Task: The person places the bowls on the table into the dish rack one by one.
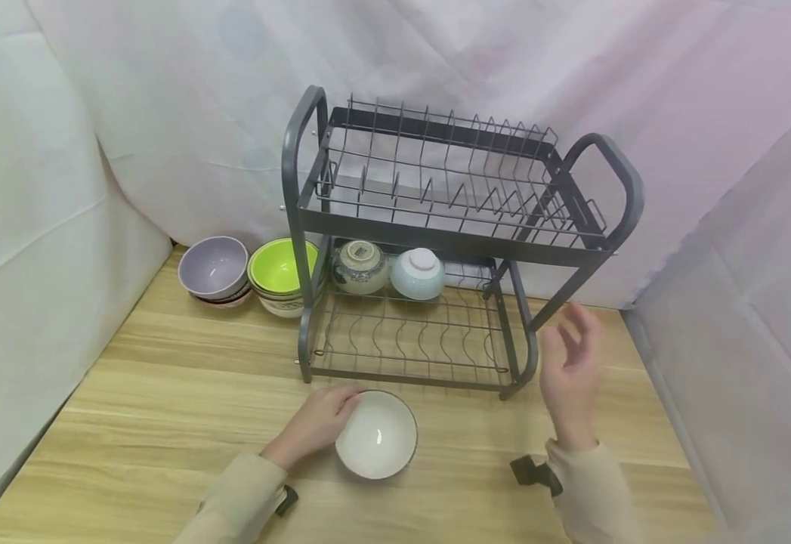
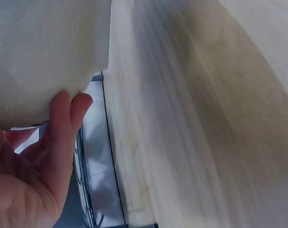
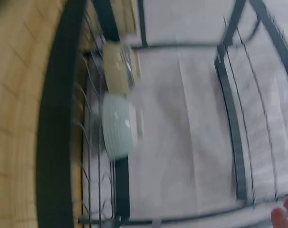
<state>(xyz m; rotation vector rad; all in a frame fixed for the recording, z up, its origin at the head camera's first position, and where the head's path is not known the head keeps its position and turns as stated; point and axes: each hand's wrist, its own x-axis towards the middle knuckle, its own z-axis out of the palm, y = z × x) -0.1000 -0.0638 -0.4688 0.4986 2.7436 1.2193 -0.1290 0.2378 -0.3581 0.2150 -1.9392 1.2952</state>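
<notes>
My left hand (image 1: 323,419) grips the left rim of a white bowl (image 1: 377,436) with a thin dark edge, in front of the rack. Seen from the left wrist, the bowl's pale outer side (image 2: 44,57) fills the upper left, with the fingers bent under it. My right hand (image 1: 572,370) is raised beside the rack's front right corner, its fingers loosely bent and nothing in them. Only a few fingertips (image 3: 284,213) of it show in the right wrist view. On the lower shelf, a patterned bowl (image 1: 359,268) and a light blue bowl (image 1: 418,276) lie upside down.
A dark two-tier dish rack (image 1: 409,378) stands at the back of the wooden table (image 1: 164,400); its upper tier holds no dishes. Left of it are two stacks of bowls, one topped by a purple bowl (image 1: 214,266), the other by a green bowl (image 1: 279,266). White cloth (image 1: 184,113) hangs behind.
</notes>
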